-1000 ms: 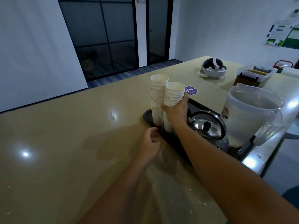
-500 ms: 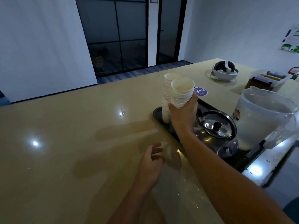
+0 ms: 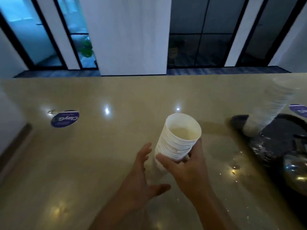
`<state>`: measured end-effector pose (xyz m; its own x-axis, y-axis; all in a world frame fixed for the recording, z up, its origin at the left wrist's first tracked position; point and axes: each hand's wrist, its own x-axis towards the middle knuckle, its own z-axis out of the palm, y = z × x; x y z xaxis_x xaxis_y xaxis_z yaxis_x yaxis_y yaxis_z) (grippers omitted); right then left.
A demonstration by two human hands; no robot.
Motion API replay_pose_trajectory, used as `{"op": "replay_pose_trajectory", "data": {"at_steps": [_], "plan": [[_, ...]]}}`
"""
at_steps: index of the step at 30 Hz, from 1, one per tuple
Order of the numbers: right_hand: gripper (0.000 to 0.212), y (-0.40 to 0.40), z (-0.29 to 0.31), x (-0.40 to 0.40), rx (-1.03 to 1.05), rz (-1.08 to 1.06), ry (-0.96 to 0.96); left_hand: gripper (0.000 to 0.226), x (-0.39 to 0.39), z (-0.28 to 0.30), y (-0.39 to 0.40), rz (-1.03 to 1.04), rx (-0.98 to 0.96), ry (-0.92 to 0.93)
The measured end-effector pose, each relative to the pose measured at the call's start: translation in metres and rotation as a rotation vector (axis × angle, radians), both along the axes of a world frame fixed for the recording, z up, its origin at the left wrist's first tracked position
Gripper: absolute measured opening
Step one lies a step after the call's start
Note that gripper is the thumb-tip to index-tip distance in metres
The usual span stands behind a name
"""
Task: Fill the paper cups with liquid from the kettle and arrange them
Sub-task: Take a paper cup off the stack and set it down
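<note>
- The right hand (image 3: 186, 170) grips a stack of paper cups (image 3: 178, 140) around its lower part, thumb on the near side, and holds it tilted above the desk (image 3: 99, 163).
- The left hand (image 3: 141, 173) is wide, fingers spread and relaxed, just beside the bottom of the stack; I cannot tell if it touches it.
- The top cup of the stack looks empty inside, so I judge that no filling is done yet.
- A second stack (image 3: 269, 110) stands blurred on the black tray (image 3: 239, 120) at the right, well apart from the hands.
- The kettle (image 3: 295, 171) is on the same tray, only partly in view and dark.
- No single cup stands on the desk.
- What is left, as I judge: separate the cups, set them out, pour from the kettle, arrange them. The task is at its beginning.
- A round purple sticker (image 3: 65, 118) lies on the desk at the left.
</note>
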<state>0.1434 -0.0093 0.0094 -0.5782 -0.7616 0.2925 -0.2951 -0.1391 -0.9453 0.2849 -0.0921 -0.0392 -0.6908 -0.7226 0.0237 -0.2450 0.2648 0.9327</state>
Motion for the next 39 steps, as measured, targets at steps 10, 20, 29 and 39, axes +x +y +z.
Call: {"op": "replay_pose_trajectory", "data": {"at_steps": [10,20,29,39], "plan": [[0.084,-0.069,0.024,0.058,0.136,0.395,0.016,0.097,0.048,0.024,-0.059,0.276,-0.098,0.154],[0.022,-0.073,0.040,0.045,-0.051,0.268,0.365,0.094,0.052,0.039,-0.059,0.392,-0.194,0.346],[0.028,-0.068,0.044,0.054,-0.007,0.299,0.347,0.092,0.043,0.051,-0.062,0.393,-0.234,0.365],[0.014,-0.074,0.074,0.046,-0.190,0.127,0.520,0.095,0.044,0.043,-0.068,0.393,-0.253,0.291]]}}
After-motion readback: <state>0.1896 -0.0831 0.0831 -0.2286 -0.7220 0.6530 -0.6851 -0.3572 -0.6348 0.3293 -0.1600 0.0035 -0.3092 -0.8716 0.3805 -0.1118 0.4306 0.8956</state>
